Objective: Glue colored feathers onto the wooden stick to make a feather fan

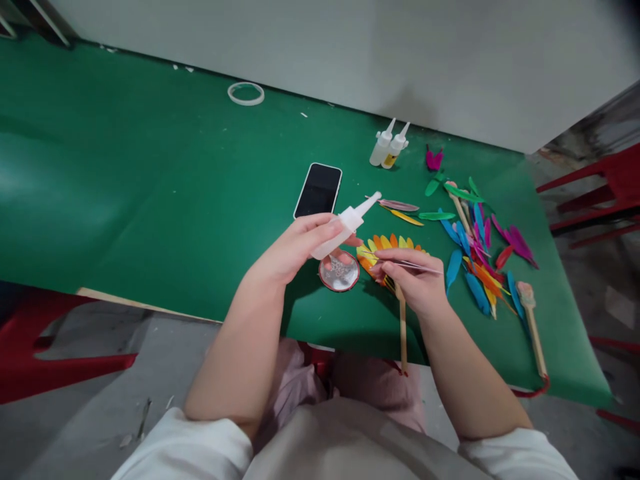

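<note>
At frame centre, the left hand [295, 250] has its grip closed around a white glue bottle [346, 225], nozzle aimed upper right. The right hand [415, 277] pinches tweezers [415, 266] over a feather fan [387, 250] on the green desk [150, 200]. Two further glue bottles [389, 145] stand upper right; contents cannot be determined.

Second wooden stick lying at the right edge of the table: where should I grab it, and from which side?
Probably grip the wooden stick on its bare middle shaft, coming from above with the right hand. It lies flat, its far end is padded and close to the loose feathers, and a red cord hangs from its near end.
</note>
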The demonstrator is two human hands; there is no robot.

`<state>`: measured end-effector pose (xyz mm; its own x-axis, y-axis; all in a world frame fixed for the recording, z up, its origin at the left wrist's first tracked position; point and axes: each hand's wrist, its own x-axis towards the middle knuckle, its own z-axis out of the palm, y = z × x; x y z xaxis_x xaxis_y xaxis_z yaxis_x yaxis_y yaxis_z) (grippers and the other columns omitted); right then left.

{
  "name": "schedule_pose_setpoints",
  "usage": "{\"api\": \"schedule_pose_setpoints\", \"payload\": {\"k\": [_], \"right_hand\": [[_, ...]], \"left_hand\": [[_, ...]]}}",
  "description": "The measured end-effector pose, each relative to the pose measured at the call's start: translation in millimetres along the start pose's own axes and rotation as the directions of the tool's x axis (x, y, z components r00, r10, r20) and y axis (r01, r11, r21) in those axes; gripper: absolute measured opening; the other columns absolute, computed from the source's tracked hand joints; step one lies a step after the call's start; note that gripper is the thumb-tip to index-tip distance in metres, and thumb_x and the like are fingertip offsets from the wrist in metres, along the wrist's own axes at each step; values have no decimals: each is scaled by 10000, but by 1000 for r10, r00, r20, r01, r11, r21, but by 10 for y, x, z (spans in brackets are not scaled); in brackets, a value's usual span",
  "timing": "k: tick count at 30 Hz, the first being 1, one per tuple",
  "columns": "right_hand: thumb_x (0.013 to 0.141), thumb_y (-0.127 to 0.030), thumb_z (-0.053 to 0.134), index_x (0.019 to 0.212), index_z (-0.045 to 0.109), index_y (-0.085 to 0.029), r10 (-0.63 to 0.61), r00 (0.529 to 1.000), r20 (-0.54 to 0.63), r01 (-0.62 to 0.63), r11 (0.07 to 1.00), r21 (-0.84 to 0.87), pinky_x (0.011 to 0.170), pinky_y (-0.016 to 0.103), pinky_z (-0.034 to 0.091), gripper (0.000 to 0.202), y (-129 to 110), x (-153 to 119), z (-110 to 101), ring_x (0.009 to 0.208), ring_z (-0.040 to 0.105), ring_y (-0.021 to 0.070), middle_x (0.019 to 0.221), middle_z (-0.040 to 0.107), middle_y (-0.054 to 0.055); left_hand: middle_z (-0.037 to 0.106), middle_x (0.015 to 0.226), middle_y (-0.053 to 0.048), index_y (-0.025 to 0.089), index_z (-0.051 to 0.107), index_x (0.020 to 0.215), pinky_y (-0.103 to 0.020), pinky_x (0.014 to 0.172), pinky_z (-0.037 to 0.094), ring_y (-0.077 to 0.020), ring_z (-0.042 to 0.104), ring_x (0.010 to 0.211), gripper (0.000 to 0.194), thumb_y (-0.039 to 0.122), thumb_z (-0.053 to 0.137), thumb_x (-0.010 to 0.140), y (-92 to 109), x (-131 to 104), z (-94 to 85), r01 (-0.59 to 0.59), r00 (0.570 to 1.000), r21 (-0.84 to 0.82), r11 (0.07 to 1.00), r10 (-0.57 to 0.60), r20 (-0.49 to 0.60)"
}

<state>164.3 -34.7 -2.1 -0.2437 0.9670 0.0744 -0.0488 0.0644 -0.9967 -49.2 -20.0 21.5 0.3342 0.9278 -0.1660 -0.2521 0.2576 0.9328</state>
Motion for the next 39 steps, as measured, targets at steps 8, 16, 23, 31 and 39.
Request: {"api": "schedule_pose_setpoints", "payload": {"k": [8, 16, 23, 31, 39], "right_hand": [[738, -308, 733, 875, 752, -277, -39, 999, -8, 38, 999, -25, 567, 266, 599, 142, 6, 1, -1, 613, 695, 150, 745, 747, 3], [773, -270, 696, 915, 749, -277, -90, 994, 68, 99, 987, -130, 561, 255, 582, 152, -50, 12, 1, 586, 668, 122, 792, 749, 5], [770, -287, 698, 916, 747, -277, -62, 996, 63, 70, 990, -126, 579, 275, 593, 154, -66, -3, 14, 614, 685, 140, 792, 750, 9], [752, -340, 707, 892, 753, -262, -41, 999, 34, 46, 988, -147, 581, 287, 593, 166, -44, -6, -7, 601, 678, 148, 772, 748, 20], [770, -342, 683, 908, 749, -255, 0, 1000, 25, 6, 967, -255, 672, 299, 589, 176, 34, 23, 27, 742, 702, 175, 846, 753, 36]], "left_hand": [[733, 816, -101, 102, 697, 921, -271, 632, 563, -184, 692, 686, 411, 460, 716, 719, -11, 11, -7, 118, 987, -48, 992, -112, 113], [738, 827, -85, 122, 722, 931, -247, 700, 533, -179, 689, 758, 380, 449, 705, 738, -80, 44, -1, 118, 985, 33, 993, -121, 122], [737, 793, -90, 115, 732, 842, -244, 653, 520, -176, 679, 705, 386, 479, 708, 716, -74, 58, -11, 63, 996, 38, 997, -65, 63], [723, 760, -119, 88, 727, 812, -284, 645, 543, -191, 675, 662, 406, 478, 712, 702, -24, 15, -48, 3, 999, -71, 997, 0, 42], [723, 823, -86, 142, 721, 910, -254, 684, 525, -169, 677, 741, 391, 490, 695, 735, -20, -48, -130, -188, 958, -121, 975, 209, 198]]}}
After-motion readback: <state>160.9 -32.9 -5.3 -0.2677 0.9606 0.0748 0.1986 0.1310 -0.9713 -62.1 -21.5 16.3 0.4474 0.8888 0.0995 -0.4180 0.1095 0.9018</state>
